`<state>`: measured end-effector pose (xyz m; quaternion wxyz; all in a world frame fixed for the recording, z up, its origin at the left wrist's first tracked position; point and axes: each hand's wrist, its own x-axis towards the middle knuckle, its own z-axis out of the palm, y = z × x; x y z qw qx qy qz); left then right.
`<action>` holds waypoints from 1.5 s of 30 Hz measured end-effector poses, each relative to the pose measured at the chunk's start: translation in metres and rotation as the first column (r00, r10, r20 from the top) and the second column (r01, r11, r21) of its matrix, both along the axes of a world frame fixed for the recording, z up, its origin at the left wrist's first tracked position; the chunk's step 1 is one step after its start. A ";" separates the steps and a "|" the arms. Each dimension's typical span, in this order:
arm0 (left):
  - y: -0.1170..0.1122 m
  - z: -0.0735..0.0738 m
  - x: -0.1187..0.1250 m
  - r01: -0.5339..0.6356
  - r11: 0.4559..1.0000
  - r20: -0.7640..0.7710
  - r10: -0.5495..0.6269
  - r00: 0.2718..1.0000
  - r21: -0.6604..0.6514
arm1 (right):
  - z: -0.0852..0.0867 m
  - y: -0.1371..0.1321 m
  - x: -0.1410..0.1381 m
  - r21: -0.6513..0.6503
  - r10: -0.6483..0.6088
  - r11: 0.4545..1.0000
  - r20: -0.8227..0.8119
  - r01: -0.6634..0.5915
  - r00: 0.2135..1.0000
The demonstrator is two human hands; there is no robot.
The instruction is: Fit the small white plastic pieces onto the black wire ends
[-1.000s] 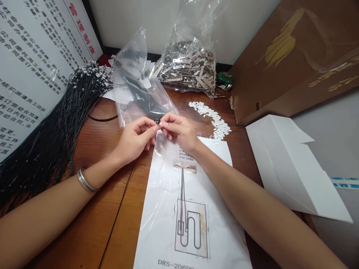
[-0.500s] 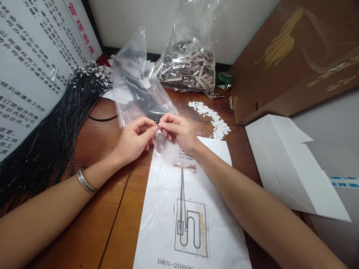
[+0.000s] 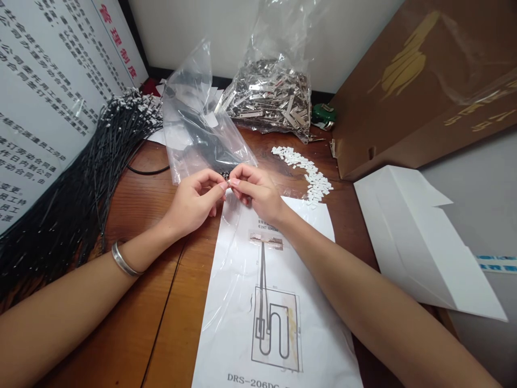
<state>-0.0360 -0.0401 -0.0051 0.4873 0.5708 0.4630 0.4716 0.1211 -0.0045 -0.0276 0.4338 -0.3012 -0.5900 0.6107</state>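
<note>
My left hand (image 3: 197, 200) and my right hand (image 3: 258, 195) meet over the top of the printed sheet (image 3: 315, 302), fingertips almost touching. Both are closed in a pinch around a tiny pale piece, too small and covered to name. Just behind the fingertips show the dark, shiny ends of black wires (image 3: 225, 174). These wires lie in a clear plastic bag (image 3: 188, 116) whose mouth faces me. To the right of my right hand, small white plastic pieces (image 3: 319, 186) are spread in a curved row on the wooden table (image 3: 137, 202).
A heap of black cables (image 3: 84, 178) with white ends lies at the left. At the back stands a clear bag of metal strips (image 3: 270, 99), beside a green tape measure (image 3: 324, 114). A brown box (image 3: 404, 91) and folded white card (image 3: 416, 237) border the right side.
Both hands stay in the same place with only slight fingertip movement. The pale piece between them is a little more covered now.
</note>
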 end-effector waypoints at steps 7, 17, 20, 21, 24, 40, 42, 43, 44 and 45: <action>0.001 -0.001 0.000 -0.005 1.000 -0.015 0.005 1.000 0.014 | -0.005 -0.002 0.001 0.109 -0.046 0.993 0.093 0.036 0.995; 0.000 -0.001 0.000 -0.008 1.000 -0.050 0.009 0.999 0.014 | -0.008 -0.004 0.001 0.257 -0.128 0.963 0.186 0.078 0.974; 0.000 -0.002 0.000 -0.009 1.000 -0.058 0.009 0.998 0.014 | -0.005 -0.006 0.000 0.302 -0.162 0.949 0.220 0.091 0.962; 0.000 -0.002 0.000 -0.008 1.000 -0.060 0.009 0.998 0.013 | -0.004 -0.006 0.000 0.317 -0.173 0.944 0.234 0.094 0.957; 0.000 -0.002 0.000 -0.009 1.000 -0.065 0.009 0.998 0.006 | -0.001 -0.007 0.000 0.339 -0.197 0.935 0.266 0.099 0.944; 0.001 -0.002 -0.001 0.011 1.000 -0.075 -0.012 0.997 -0.013 | -0.001 -0.006 0.000 0.279 -0.149 0.958 0.270 0.071 0.951; 0.001 -0.001 -0.002 0.016 1.000 -0.063 -0.017 0.998 -0.020 | -0.003 -0.006 0.001 0.267 -0.139 0.961 0.249 0.069 0.958; 0.001 0.000 -0.002 0.015 1.000 -0.055 -0.016 0.998 -0.024 | -0.004 -0.005 0.001 0.263 -0.134 0.962 0.238 0.069 0.962; 0.001 0.000 -0.002 0.014 0.999 -0.046 -0.015 0.999 -0.029 | -0.004 -0.005 0.001 0.261 -0.134 0.963 0.227 0.072 0.965; 0.001 0.001 -0.002 0.011 0.999 -0.038 -0.012 0.999 -0.032 | -0.005 -0.005 0.001 0.256 -0.139 0.963 0.219 0.081 0.966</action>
